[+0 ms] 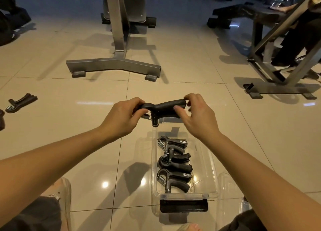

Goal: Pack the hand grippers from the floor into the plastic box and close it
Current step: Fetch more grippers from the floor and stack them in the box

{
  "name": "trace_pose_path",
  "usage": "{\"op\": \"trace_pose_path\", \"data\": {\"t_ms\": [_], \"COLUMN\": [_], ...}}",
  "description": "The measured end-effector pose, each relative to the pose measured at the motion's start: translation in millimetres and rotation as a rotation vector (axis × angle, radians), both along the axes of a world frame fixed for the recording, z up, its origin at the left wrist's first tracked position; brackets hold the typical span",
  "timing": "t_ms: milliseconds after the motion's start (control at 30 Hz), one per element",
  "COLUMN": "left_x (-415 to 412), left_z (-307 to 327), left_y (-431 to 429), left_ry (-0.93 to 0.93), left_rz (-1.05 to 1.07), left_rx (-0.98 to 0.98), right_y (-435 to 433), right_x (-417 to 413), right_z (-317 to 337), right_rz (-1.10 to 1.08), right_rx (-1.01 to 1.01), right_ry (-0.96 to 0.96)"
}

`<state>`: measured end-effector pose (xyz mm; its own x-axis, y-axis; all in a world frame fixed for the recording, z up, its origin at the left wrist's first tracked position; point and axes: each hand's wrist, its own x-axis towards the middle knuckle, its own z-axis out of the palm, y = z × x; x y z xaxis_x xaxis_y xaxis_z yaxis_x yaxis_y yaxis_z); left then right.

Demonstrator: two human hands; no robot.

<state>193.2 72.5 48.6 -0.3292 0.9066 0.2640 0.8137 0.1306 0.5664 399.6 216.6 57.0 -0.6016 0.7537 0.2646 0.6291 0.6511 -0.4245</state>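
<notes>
A black hand gripper (163, 107) hangs in the air over the far end of the clear plastic box (208, 163). My left hand (121, 116) grips its spring end and my right hand (196, 116) pinches the tip of its handle. Three black hand grippers (173, 163) lie in a row inside the box. The box has a black latch (184, 204) at its near end. Another hand gripper (20, 102) lies on the floor at the far left, and a dark piece (1, 118) shows at the left edge.
A clear lid (229, 196) lies to the right of the box. A grey metal stand base (112, 65) sits on the tiles ahead, a bench frame (278, 84) at the right with a seated person's legs behind it. My knees and a shoe (64, 196) are at the bottom.
</notes>
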Motion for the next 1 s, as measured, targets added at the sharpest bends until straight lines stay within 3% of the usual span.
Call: {"op": "trace_pose_path", "data": {"t_ms": [133,267,433,500,633,700,1000], "left_x": [-6.4,-9.2,-6.9,-2.6,10.6,13.4,8.7], "left_z": [6.7,12.2,-6.1,-30.1,-73.9,-90.6,-123.8], "left_y": [8.1,16.0,29.2,31.8,27.7,27.3,22.3], "left_ry": [-0.287,-0.356,-0.464,-0.347,0.055,0.148,0.173], "left_rz": [0.042,-0.022,-0.019,-0.031,-0.200,-0.246,-0.346], "left_rx": [-0.039,-0.111,-0.181,-0.248,-0.494,-0.565,-0.611], "right_y": [2.2,5.4,15.0,23.4,39.7,43.6,54.4], "right_x": [3.8,0.1,2.1,7.5,18.6,19.6,-1.5], "right_z": [-7.1,-9.8,-20.0,-32.2,-63.9,-82.5,-157.1], "right_rz": [0.180,0.240,0.258,0.215,0.101,0.062,0.059], "right_rx": [0.253,0.402,0.315,0.237,0.085,0.013,-0.152], "right_ry": [-0.175,-0.234,-0.313,-0.361,-0.493,-0.554,-0.769]}}
